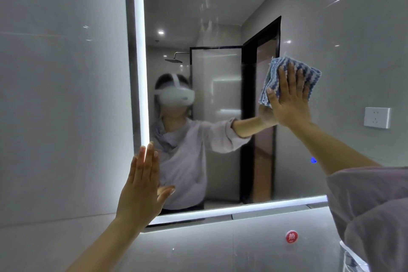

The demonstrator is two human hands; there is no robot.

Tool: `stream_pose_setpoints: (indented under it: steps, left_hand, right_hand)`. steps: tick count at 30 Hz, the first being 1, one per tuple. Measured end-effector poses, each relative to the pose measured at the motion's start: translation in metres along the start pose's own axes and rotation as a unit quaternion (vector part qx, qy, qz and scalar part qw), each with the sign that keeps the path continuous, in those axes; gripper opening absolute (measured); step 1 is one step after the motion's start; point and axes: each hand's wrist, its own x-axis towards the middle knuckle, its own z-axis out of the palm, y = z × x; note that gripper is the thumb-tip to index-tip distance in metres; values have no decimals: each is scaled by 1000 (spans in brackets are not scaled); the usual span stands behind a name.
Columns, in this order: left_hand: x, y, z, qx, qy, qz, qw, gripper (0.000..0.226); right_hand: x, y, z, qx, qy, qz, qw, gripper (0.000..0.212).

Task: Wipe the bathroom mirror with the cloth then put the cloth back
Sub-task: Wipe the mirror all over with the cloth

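The bathroom mirror (220, 17) hangs on the wall ahead, framed by a lit white strip along its left and bottom edges. My right hand (289, 99) presses a folded blue-and-white striped cloth (309, 73) flat against the glass at the mirror's right middle, fingers straight and pointing up. My left hand (143, 185) rests flat on the mirror's lower left corner, across the lit strip, fingers straight and together. Faint streaks show on the upper glass. The mirror reflects a person with a headset reaching out.
Grey glossy wall tiles (61, 95) surround the mirror. A white wall socket (376, 117) shows at the right, a small blue touch light (313, 160) beside my right forearm. Below the mirror sits a round red sticker (291, 236).
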Motion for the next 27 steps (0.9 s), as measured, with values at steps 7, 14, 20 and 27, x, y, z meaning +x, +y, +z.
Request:
stream_pose_setpoints:
  steps: [7,14,20,27]
  left_hand:
    - [-2,8,-10,23,-12,-22,999,95]
    - [7,27,-43,21,45,-59,997,96]
    - [43,26,-85,15,85,-49,995,95]
    - [77,3,-101,0,67,-79,995,104]
  right_hand:
    - [0,0,-3,9,-7,-13,1000,71]
    - [1,1,-2,21,-21,-24,999,67]
    - [-1,3,-3,32,-3,-43,999,69]
    - [-1,3,-1,53,-1,-36,998,71]
